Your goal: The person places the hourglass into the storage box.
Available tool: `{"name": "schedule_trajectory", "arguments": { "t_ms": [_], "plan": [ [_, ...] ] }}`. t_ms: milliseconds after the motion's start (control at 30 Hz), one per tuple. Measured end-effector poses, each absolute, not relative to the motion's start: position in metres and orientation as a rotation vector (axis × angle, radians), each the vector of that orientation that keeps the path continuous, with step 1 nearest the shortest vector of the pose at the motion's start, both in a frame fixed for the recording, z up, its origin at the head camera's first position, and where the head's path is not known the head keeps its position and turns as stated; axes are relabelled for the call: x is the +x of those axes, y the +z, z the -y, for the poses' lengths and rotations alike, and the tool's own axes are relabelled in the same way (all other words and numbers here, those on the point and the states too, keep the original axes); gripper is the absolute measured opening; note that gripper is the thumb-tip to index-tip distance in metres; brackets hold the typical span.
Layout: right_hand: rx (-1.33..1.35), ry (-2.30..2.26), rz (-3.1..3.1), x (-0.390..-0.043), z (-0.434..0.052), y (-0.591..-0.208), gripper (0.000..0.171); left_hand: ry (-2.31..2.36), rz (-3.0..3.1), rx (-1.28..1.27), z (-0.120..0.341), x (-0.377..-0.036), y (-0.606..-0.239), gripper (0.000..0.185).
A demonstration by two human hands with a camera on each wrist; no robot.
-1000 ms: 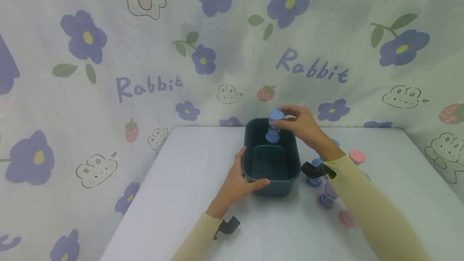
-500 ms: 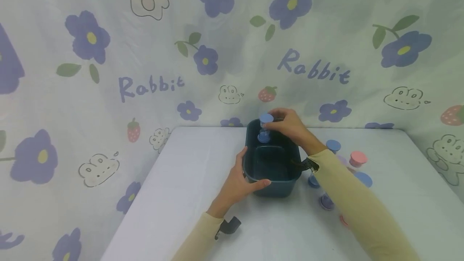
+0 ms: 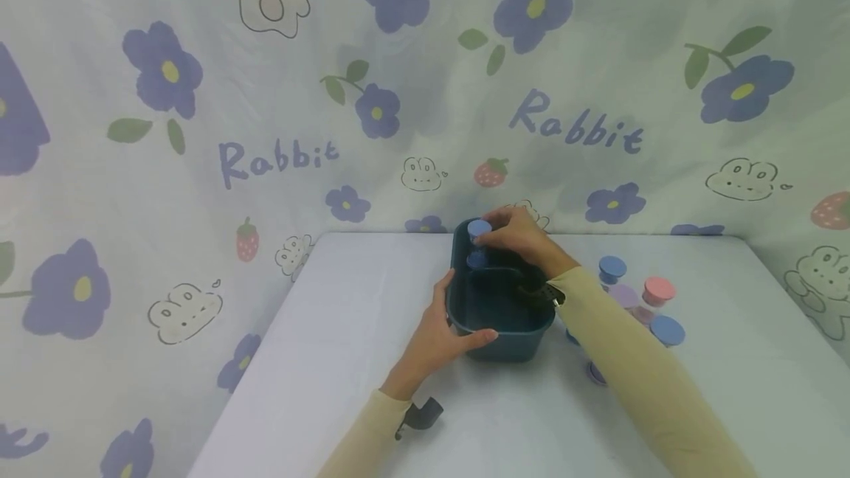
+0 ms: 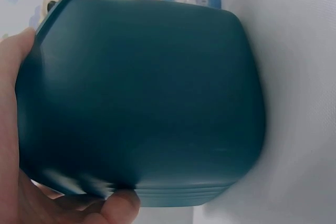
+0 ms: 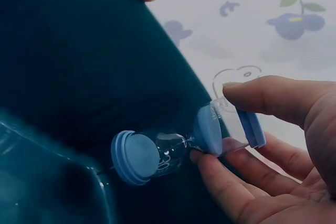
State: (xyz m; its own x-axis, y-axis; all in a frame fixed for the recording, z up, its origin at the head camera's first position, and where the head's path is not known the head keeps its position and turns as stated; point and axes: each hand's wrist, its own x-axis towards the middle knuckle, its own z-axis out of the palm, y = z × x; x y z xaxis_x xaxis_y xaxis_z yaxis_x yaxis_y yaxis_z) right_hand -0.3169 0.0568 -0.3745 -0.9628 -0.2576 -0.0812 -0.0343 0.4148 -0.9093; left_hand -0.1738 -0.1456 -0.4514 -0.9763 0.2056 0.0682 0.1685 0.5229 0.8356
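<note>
A dark teal plastic bin (image 3: 531, 334) stands on the white table. My left hand (image 3: 443, 332) grips its near left corner, thumb on the front wall; in the left wrist view the bin (image 4: 142, 103) fills the picture with my left hand (image 4: 16, 145) curled round it. My right hand (image 3: 516, 234) pinches the top cap of a blue sand timer (image 3: 478, 243) and holds it upright in the bin's far left corner. From the right wrist, the sand timer (image 5: 178, 148) hangs inside the bin (image 5: 63, 66), held between my right hand's (image 5: 220, 124) thumb and fingers.
Several more sand timers with blue (image 3: 612, 268), lilac (image 3: 623, 294) and pink (image 3: 658, 291) caps stand or lie on the table right of the bin, partly behind my right sleeve. A flowered "Rabbit" cloth hangs behind. The table's left edge (image 3: 265, 349) is close.
My right hand has carried the blue sand timer left and down, from above the bin's far rim into its far left corner. The left hand has kept its grip.
</note>
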Motion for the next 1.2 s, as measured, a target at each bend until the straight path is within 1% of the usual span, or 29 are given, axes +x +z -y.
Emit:
{"name": "schedule_trajectory", "arguments": {
  "t_ms": [100,367,533,767,1200],
  "plan": [
    [-0.233,-1.544,-2.463,-0.320,-0.055,-0.380,0.066,1.476,-2.703,0.327,0.146,-0.174,-0.451,0.120],
    [-0.191,-1.452,-2.476,-0.325,-0.054,-0.394,0.061,1.470,-2.687,0.322,0.146,-0.175,-0.452,0.121],
    [-0.178,-1.425,-2.490,-0.329,-0.056,-0.398,0.063,1.478,-2.689,0.314,0.145,-0.174,-0.451,0.118],
    [-0.267,-1.356,-2.562,-0.331,-0.057,-0.401,0.063,1.474,-2.693,0.316,0.146,-0.175,-0.450,0.118],
    [-0.384,-1.256,-2.658,-0.328,-0.057,-0.403,0.055,1.457,-2.706,0.310,0.145,-0.176,-0.451,0.119]
  ]
}}
